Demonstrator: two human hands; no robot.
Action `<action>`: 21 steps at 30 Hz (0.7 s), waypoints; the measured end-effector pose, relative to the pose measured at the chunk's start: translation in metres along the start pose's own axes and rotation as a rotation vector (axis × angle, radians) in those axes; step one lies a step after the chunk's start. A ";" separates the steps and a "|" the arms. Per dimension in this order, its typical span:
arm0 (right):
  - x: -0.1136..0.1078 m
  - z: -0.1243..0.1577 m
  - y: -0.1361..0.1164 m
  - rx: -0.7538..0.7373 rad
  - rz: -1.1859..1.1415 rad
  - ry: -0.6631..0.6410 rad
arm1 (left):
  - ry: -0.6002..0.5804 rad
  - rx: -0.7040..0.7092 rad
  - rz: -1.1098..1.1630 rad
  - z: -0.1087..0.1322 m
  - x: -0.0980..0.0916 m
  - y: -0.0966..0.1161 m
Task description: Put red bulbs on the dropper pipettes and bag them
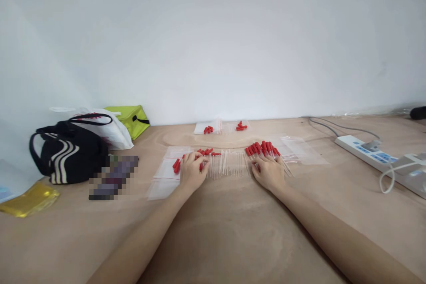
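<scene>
My left hand is curled over a small pile of red rubber bulbs, and a bit of red shows between its thumb and fingers. Under that hand lies a clear zip bag with more loose bulbs on it. Between my hands, thin clear tubes lie side by side in a row. My right hand rests at the near ends of several droppers, clear tubes topped with red bulbs, fanned out side by side. Its fingers lie spread over the tubes, thumb apart; the fingertips are partly hidden.
Toward the wall lie small bags with red bulbs and tubes. Clear bags lie right of the droppers. A power strip with cables stands at right. On the left are a black bag, a green bag and a yellow packet.
</scene>
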State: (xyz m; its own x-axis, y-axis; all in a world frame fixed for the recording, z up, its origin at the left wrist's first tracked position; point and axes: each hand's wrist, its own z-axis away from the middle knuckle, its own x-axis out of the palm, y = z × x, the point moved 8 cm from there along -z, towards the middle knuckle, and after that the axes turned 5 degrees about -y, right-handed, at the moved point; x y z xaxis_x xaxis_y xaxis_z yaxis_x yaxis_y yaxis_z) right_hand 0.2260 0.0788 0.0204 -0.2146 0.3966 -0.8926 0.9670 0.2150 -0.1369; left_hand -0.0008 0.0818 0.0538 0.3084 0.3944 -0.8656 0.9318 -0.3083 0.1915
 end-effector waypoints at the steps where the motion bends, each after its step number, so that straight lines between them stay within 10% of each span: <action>1: 0.000 0.000 0.000 -0.003 -0.005 -0.002 | -0.039 -0.011 -0.021 -0.008 0.004 -0.001; 14: 0.011 -0.022 -0.010 0.188 0.006 -0.231 | -0.420 -0.019 -0.082 -0.079 0.060 0.000; 21: 0.015 -0.030 -0.019 0.194 0.096 -0.287 | -0.388 -0.048 -0.039 -0.083 0.062 -0.005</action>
State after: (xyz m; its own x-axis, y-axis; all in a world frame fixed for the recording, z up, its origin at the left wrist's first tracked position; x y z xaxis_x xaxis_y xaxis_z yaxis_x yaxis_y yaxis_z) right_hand 0.2001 0.1080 0.0222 -0.1010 0.1342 -0.9858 0.9949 0.0049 -0.1012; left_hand 0.0297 0.1797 0.0372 0.1862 0.0453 -0.9815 0.9521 -0.2551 0.1689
